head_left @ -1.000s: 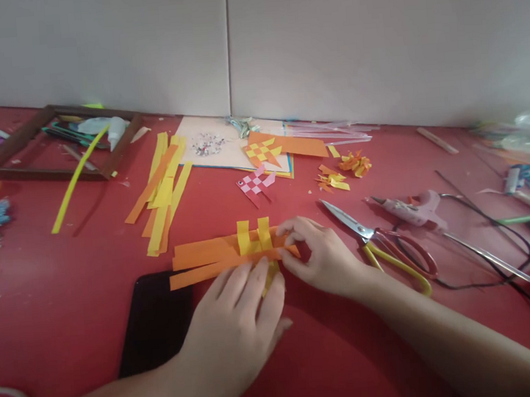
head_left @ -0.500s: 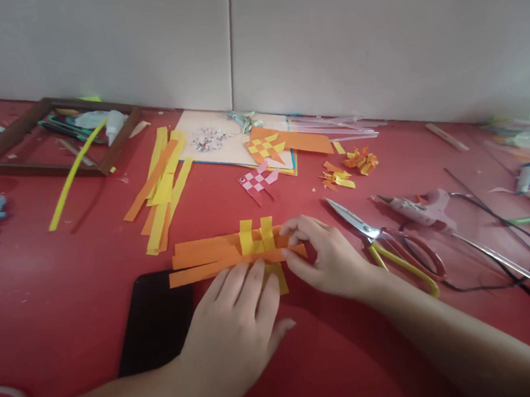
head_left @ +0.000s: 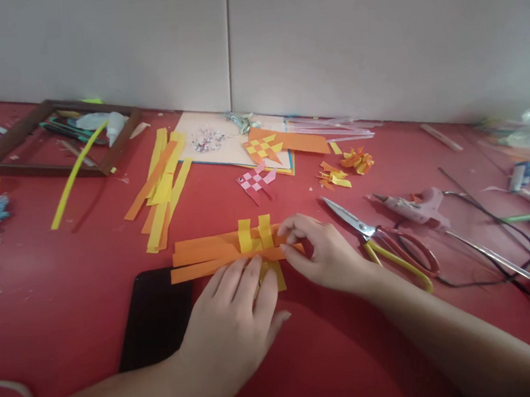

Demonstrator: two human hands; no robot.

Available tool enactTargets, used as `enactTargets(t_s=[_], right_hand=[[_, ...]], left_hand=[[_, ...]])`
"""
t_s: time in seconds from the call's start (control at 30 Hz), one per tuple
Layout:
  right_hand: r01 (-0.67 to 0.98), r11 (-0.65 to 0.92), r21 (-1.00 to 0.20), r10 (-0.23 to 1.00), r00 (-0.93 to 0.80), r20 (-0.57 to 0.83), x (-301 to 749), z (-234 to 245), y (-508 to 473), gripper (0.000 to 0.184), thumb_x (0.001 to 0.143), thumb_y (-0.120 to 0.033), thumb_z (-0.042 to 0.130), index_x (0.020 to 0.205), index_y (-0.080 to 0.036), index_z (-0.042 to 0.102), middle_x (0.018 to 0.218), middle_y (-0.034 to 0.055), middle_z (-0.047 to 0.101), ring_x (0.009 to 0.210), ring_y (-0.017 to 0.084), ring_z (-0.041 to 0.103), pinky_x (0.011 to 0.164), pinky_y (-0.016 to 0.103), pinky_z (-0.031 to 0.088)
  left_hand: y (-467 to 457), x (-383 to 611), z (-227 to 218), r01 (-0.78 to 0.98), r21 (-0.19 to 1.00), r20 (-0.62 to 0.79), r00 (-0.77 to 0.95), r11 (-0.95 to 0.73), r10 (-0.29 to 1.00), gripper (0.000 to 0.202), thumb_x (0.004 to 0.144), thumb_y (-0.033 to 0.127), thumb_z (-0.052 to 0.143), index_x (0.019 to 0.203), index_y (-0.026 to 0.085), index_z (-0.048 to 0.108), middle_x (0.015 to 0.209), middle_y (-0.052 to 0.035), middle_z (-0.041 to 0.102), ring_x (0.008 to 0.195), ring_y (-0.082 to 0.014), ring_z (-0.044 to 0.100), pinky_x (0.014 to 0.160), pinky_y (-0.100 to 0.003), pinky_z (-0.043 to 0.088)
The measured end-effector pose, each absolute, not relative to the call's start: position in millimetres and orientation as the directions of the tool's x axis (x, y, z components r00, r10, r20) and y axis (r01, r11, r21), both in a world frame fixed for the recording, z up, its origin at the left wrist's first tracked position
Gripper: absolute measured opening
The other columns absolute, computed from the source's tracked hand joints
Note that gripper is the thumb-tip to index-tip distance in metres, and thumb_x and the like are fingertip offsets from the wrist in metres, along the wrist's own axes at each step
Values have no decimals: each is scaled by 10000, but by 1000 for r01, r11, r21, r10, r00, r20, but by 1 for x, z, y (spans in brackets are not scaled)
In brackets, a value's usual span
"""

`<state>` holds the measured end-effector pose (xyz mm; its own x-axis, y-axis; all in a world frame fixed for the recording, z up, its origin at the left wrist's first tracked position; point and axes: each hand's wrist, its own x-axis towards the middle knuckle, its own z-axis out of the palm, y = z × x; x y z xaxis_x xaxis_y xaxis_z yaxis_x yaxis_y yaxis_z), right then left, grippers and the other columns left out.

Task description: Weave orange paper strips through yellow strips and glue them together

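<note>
Orange paper strips (head_left: 205, 250) lie side by side in front of me, with two yellow paper strips (head_left: 265, 231) crossing them and folded up at their far ends. My left hand (head_left: 235, 314) rests flat over the near part of this weave, fingers extended and thumb apart. At the right end of the strips, the thumb and fingers of my right hand (head_left: 321, 249) pinch the near orange strip (head_left: 197, 271). Part of the weave is hidden under my left fingers. A black phone (head_left: 157, 317) lies beneath the left ends of the strips.
Scissors (head_left: 363, 227) and a pink glue gun (head_left: 415, 208) with its cord lie right. Loose yellow and orange strips (head_left: 159, 194), a pink woven paper fish (head_left: 255, 183) and paper scraps (head_left: 356, 162) lie beyond. A brown frame (head_left: 37, 167) stands back left.
The view has shifted slightly. Both hands keep nearly the same places on the paper strips, with the right fingertips still at the right end.
</note>
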<state>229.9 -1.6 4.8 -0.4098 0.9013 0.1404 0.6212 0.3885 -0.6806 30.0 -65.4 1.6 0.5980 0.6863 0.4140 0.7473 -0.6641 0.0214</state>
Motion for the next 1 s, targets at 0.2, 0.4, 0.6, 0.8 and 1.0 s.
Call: enactTargets(t_s=[0.2,0.4,0.6,0.8,1.0], right_hand=[[600,362,-713,903,-416,109,230,5,-1,161,765,-127,535,901,-208,507,732,-11,602,685,121,584,636,241,459],[630,324,-705,920,-384,79,231,3,0,173,747,-122,531,893,-209,502,713,-16,587,681,123,574,630,243,446],[648,356,-673,915,-388,110,233,0,1,181,736,-110,531,888,-204,503,743,-8,591,691,122,568,623,237,444],[665,437,-605,888,-427,171,232,-3,2,188,728,-89,522,879,-200,495,759,2,574,703,132,547,607,236,438],[669,444,-596,884,-434,172,232,-2,1,182,734,-87,518,881,-194,502,749,6,569,709,138,541,614,241,442]], left_hand=[[-64,30,2,742,43,412,597,-669,688,374,935,363,478,1092,82,668,1140,-192,683,975,-329,665,798,-456,557],[-65,31,0,736,63,414,595,-674,689,367,940,354,469,1076,80,673,1143,-192,683,993,-331,664,831,-465,551],[-64,32,-2,741,65,411,590,-668,695,344,947,335,453,1038,92,678,1136,-188,683,999,-326,662,844,-461,542],[-66,33,-1,750,55,431,577,-659,694,340,952,327,452,1045,90,676,1134,-181,684,1007,-322,660,854,-454,538],[-67,33,-1,734,56,454,585,-677,672,351,950,343,460,1051,86,677,1103,-174,697,975,-320,667,829,-458,548]])
